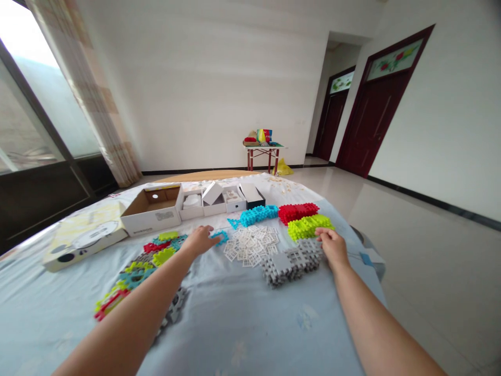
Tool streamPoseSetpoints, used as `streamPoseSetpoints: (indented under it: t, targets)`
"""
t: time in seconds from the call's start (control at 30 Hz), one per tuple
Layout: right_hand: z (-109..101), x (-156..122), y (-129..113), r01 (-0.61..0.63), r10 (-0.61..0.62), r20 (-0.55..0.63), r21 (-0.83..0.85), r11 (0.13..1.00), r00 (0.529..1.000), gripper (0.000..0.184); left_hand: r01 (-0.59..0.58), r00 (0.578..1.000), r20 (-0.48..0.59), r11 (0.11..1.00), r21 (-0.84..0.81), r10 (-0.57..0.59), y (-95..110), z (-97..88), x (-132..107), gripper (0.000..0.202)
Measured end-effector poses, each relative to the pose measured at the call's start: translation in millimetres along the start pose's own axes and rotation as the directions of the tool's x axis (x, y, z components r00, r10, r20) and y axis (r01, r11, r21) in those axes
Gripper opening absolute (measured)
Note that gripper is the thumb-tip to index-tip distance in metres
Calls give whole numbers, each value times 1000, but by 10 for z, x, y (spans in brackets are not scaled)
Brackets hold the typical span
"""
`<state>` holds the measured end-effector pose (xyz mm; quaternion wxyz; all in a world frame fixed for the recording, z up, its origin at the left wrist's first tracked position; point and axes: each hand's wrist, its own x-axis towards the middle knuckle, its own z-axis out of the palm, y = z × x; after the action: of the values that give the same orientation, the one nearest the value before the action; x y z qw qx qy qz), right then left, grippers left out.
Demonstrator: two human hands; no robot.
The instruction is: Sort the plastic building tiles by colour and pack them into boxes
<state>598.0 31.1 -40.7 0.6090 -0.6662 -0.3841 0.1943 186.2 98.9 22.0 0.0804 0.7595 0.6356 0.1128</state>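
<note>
My left hand reaches across the cloth-covered table and pinches a single blue waffle tile. My right hand rests closed at the right end of a grey row of joined tiles, just below a yellow-green row. Behind these lie a blue row and a red row. Loose white tiles are spread between my hands. A heap of mixed coloured tiles lies under my left forearm.
Along the table's far side stand an open cardboard box, several small white boxes, a black box and a flat yellow box. Across the room is a small red-legged table. Dark doors are on the right.
</note>
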Motion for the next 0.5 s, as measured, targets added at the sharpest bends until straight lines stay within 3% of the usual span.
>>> streamPoseSetpoints:
  t: [0.3,0.4,0.5]
  targets:
    - [-105,270,82,-79,83,-176,28,996,981,36,-77,993,92,997,24,74,-2,-10,110,48]
    - [-131,334,149,-68,61,-227,-23,997,972,34,-65,995,72,998,0,64,-36,7,164,54]
    - [-104,296,140,0,-13,-207,-63,998,978,31,-58,998,-8,993,-105,58,55,13,262,62]
